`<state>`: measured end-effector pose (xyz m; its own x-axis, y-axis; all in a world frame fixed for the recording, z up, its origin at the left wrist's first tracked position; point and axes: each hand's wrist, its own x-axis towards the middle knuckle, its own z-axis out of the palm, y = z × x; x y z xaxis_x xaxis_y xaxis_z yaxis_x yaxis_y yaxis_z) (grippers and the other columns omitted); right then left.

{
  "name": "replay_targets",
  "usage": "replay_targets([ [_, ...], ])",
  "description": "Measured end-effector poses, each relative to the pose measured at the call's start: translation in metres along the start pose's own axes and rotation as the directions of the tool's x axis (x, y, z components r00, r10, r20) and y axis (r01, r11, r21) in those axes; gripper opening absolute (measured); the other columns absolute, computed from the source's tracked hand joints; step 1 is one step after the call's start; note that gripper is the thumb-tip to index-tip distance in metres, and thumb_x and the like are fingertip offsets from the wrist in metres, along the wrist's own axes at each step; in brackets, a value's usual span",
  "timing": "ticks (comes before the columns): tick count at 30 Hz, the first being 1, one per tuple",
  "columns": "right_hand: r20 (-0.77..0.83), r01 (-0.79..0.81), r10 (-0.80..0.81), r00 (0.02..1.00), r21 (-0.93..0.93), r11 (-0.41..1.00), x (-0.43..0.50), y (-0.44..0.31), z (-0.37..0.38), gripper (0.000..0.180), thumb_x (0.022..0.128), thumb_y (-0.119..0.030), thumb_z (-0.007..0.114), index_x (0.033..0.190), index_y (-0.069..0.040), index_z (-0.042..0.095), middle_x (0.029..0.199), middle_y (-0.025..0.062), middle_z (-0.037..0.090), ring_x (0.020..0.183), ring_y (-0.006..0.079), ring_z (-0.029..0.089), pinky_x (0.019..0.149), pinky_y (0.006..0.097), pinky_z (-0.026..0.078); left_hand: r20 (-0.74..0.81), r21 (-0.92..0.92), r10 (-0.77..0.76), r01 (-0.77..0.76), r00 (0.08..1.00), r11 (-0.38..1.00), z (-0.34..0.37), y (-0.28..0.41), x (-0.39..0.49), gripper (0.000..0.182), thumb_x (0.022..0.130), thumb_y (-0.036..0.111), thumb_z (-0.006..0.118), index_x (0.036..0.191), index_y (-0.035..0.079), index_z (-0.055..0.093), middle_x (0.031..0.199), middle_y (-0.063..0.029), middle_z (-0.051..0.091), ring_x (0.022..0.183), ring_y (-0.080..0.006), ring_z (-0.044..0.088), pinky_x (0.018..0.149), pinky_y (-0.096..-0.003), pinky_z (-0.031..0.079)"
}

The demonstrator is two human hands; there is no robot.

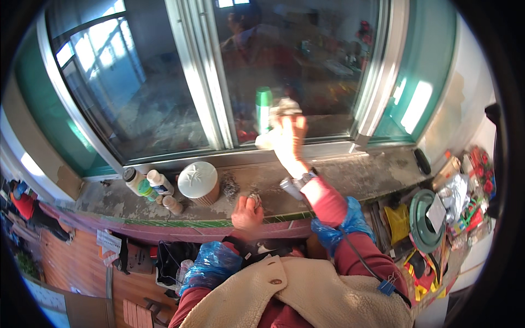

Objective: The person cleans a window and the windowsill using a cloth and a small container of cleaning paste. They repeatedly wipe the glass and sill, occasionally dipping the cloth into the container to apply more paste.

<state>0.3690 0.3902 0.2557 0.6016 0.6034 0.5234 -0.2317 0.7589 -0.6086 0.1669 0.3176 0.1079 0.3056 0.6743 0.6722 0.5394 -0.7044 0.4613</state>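
Observation:
My right hand [290,133], blurred, presses a crumpled pale cloth [287,107] to the lower part of the window pane [303,74]. Just left of it shows a green-and-white can or bottle [263,106]; whether it stands behind the glass or is a reflection, I cannot tell. My left hand [247,214] rests at the front edge of the worn sill [270,180], its fingers closed around a small crumpled greyish piece [255,199]. Beside that hand lies a tangled clump like steel wool [229,186]. Under my right forearm is a grey cylinder [289,187], partly hidden.
A lidded ribbed canister [199,182] and several bottles [160,182] stand left on the sill. A black object [421,161] lies at its right end. Right of me are a green round lid [427,221] and clutter. Far left, a person [30,207] in red is visible.

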Motion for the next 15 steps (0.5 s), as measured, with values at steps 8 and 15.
replay_targets([
  [8,-0.037,0.099,-0.099,0.994,-0.016,0.995,0.021,-0.087,-0.065,0.019,0.089,-0.020,0.058,0.074,-0.009,0.051,0.067,-0.0046,0.043,0.057,0.0071,0.046,0.050,0.0234,0.041,0.050,0.050,-0.024,0.022,0.998,0.999,0.006,-0.006,-0.001,0.017,0.071,0.015,0.067,0.081,0.010,0.054,0.089,-0.0109,0.054,0.075,-0.0352,0.059,0.060,-0.0464,0.049],
  [15,-0.332,0.134,-0.067,0.941,0.183,0.974,0.036,-0.057,-0.151,0.019,0.084,-0.017,0.053,0.067,-0.016,0.046,0.063,-0.0066,0.038,0.051,0.0072,0.040,0.044,0.0254,0.039,0.033,0.025,0.049,-0.050,0.998,0.998,0.003,-0.006,0.000,0.018,0.070,0.013,0.066,0.084,0.009,0.055,0.088,-0.0118,0.053,0.077,-0.0353,0.058,0.061,-0.0453,0.050],
])
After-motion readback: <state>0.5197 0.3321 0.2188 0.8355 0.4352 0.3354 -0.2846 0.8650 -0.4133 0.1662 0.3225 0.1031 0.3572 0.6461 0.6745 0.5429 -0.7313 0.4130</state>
